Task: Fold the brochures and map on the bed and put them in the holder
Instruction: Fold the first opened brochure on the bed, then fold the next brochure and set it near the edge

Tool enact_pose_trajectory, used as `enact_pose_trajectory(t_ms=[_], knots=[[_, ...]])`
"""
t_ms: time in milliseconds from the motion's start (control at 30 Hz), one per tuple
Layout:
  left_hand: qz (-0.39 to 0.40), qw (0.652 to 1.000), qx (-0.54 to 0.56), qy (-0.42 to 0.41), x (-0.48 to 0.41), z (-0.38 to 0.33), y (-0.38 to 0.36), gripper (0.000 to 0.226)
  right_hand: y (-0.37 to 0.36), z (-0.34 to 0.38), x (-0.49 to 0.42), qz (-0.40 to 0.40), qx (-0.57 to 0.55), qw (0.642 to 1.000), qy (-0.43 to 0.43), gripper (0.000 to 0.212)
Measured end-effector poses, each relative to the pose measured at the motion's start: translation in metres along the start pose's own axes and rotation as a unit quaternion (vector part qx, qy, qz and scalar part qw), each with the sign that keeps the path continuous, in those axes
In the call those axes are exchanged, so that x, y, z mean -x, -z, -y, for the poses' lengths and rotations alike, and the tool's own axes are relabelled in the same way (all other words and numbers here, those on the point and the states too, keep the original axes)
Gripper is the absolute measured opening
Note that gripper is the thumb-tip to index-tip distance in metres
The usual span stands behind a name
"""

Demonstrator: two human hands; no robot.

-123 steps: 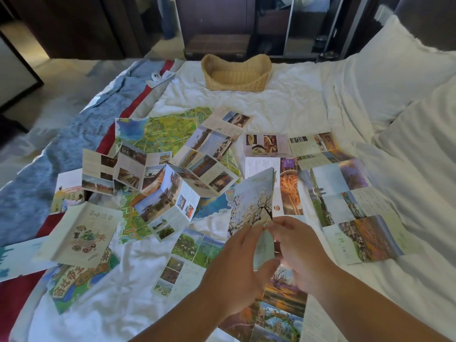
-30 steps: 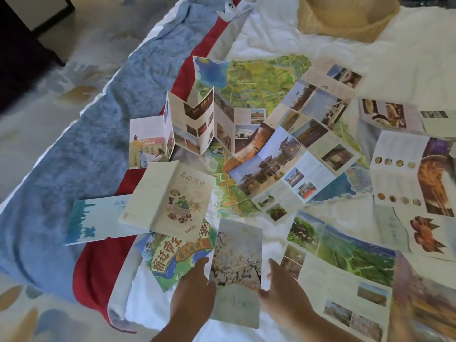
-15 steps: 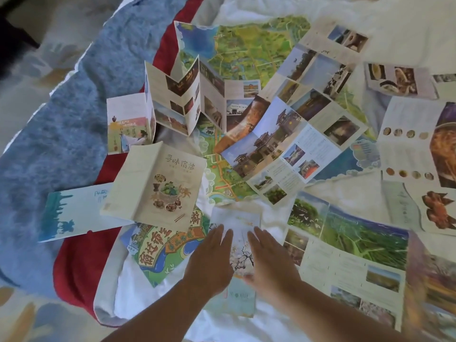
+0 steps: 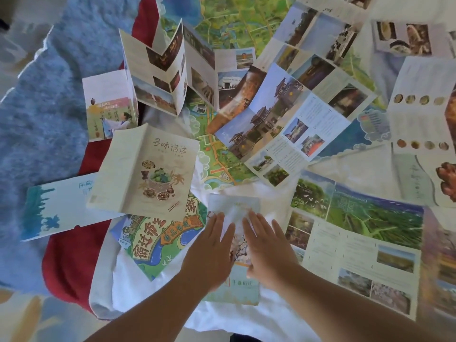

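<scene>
A folded pale brochure with blossom branches (image 4: 234, 206) lies flat on the white sheet near the bed's front edge. My left hand (image 4: 209, 253) and my right hand (image 4: 266, 248) press down on it side by side, fingers straight. A large green illustrated map (image 4: 232, 23) lies spread under several unfolded brochures. Among them are a cream food brochure (image 4: 145, 171), a zigzag standing brochure (image 4: 167, 67), a temple-photo brochure (image 4: 283, 114) and a green landscape brochure (image 4: 357, 233). The holder is out of view.
A blue blanket (image 4: 44, 114) and a red strip (image 4: 66, 262) cover the bed's left side, with patterned floor beyond. A blue-and-white leaflet (image 4: 54, 213) lies on the blanket. More open brochures (image 4: 419, 124) crowd the right edge.
The blossom brochure was folded upright in both hands, then laid flat. Both hands slid up over it and now press it. The camera tilted down, so the wicker holder left the view.
</scene>
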State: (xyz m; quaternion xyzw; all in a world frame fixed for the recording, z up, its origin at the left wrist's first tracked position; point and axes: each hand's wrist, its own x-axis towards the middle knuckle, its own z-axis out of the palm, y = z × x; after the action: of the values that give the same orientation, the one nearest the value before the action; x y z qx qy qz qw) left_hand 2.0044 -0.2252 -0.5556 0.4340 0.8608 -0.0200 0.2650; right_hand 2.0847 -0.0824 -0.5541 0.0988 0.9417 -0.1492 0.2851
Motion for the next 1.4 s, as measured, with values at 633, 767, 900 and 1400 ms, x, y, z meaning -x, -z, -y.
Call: enact_pose_trajectory(t_ms=[633, 767, 900, 1400], knots=[[0.093, 0.995, -0.009, -0.019, 0.077, -0.024, -0.020, 0.082, -0.024, 0.031, 0.062, 0.097, -0.029, 0.992, 0.079, 0.058], [0.066, 0.997, 0.036, 0.011, 0.068, -0.029, -0.017, 0.064, -0.013, 0.021, 0.070, 0.064, -0.095, 0.992, 0.052, 0.056], [0.025, 0.999, 0.044, -0.010, 0.049, -0.044, -0.003, 0.058, 0.007, -0.002, 0.088, 0.013, -0.145, 0.989, -0.015, 0.055], [0.008, 0.981, 0.191, 0.016, -0.010, -0.152, 0.065, 0.050, 0.054, -0.127, 0.191, -0.099, -0.229, 0.947, -0.201, 0.058]])
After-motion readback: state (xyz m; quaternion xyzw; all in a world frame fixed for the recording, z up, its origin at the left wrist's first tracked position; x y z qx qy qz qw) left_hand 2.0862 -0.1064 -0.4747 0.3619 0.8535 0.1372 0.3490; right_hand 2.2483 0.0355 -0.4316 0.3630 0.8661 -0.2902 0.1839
